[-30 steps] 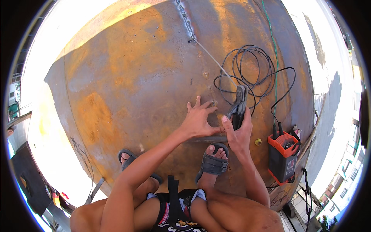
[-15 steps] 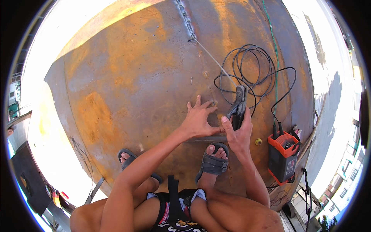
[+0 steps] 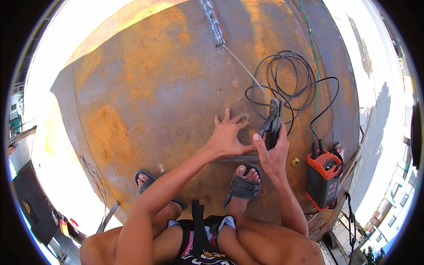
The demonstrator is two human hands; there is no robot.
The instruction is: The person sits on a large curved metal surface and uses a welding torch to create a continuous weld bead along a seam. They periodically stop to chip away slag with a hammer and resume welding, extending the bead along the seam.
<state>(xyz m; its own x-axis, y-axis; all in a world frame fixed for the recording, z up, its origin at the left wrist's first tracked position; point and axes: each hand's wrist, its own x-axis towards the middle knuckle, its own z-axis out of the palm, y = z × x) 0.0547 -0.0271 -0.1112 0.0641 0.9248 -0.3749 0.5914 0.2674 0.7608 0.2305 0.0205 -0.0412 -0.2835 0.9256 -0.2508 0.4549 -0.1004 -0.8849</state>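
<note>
My right hand (image 3: 272, 152) grips a dark welding electrode holder (image 3: 271, 123), with a thin welding rod (image 3: 245, 68) running from its jaws up and left to the end of a weld seam (image 3: 212, 20). My left hand (image 3: 227, 137) lies flat with fingers spread on the rusty steel plate (image 3: 145, 88), just left of the holder. I squat on the plate in sandals, right foot (image 3: 243, 183) just below both hands, left foot (image 3: 152, 185) further left.
A coil of black cable (image 3: 287, 81) lies right of the holder. An orange and black welding machine (image 3: 324, 179) stands at the plate's right edge with a green cord (image 3: 314, 66) beside it. Bright ground surrounds the curved plate far below.
</note>
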